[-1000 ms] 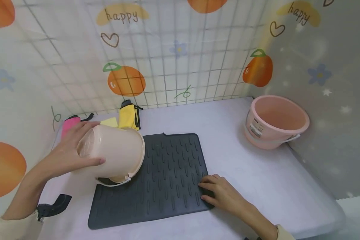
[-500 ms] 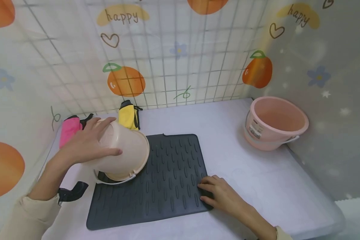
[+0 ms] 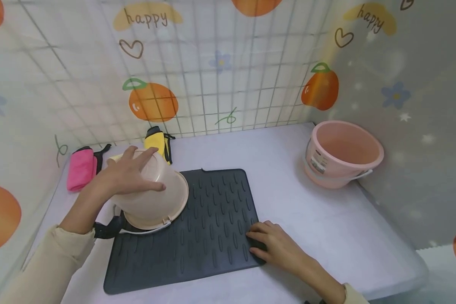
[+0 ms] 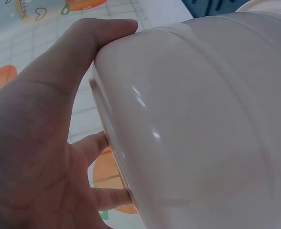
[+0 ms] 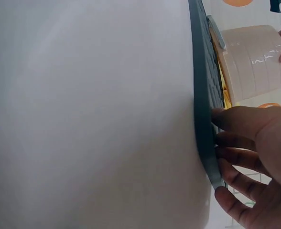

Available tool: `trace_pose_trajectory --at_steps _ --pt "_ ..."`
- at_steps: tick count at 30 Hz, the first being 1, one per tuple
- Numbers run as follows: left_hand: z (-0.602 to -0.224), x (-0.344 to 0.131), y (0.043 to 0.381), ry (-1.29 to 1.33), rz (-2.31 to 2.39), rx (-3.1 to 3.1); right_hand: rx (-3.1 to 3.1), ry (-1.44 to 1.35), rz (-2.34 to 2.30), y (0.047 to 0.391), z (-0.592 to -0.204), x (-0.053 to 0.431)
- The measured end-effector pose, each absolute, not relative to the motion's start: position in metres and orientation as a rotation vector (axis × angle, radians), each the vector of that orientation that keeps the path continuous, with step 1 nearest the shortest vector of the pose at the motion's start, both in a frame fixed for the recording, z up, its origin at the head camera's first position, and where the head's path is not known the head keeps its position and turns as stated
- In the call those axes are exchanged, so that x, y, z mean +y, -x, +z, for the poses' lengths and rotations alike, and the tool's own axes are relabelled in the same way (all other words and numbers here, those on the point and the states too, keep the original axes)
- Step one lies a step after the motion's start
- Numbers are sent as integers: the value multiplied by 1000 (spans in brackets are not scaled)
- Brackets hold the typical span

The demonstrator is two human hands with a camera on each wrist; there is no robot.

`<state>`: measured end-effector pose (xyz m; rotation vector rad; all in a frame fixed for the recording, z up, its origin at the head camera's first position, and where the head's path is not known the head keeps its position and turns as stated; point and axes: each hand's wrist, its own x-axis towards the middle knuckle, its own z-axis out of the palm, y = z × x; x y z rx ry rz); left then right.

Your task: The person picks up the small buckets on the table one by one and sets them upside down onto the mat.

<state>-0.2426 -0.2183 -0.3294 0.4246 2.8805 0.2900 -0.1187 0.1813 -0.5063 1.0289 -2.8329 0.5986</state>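
A cream bucket with a thin white handle is tipped mouth-down over the left part of a dark ribbed mat. My left hand grips its base from above, thumb on the near side and fingers spread over the far side. In the left wrist view, the thumb and fingertips of that left hand press on the bucket's smooth wall. My right hand rests its fingertips on the mat's right edge, near the front corner. The right wrist view shows those fingers extended against the mat's rim.
A pink bucket stands upright at the back right. A folded pink cloth and a folded yellow cloth, both with black trim, lie at the back left. A printed curtain hangs behind the white table.
My left hand has moved right and tilted the cream bucket further mouth-down onto the mat. More of the pink cloth now shows. The right hand stays at the mat's edge.
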Motion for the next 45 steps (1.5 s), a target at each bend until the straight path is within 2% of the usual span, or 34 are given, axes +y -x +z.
trace_pose_trajectory --at_steps 15,23,26,29,33,35,45 --pt "-329 -204 249 -385 268 2821 -2784 -1041 608 122 -510 183" --pt "-333 -198 241 -345 207 2847 -2846 -1014 628 122 -505 183" --pt "-335 -195 232 -384 178 2933 -2842 -1027 636 122 -504 182" --pt "-339 -188 221 -601 207 3136 -2828 -1038 636 123 -503 181" --pt "-351 -169 203 -946 417 3305 -2817 -1034 635 123 -503 182" --pt "-359 -158 195 -1020 561 3286 -2816 -1027 633 124 -504 182" --pt "-414 -125 162 -896 1225 2972 -2772 -1032 648 122 -510 181"
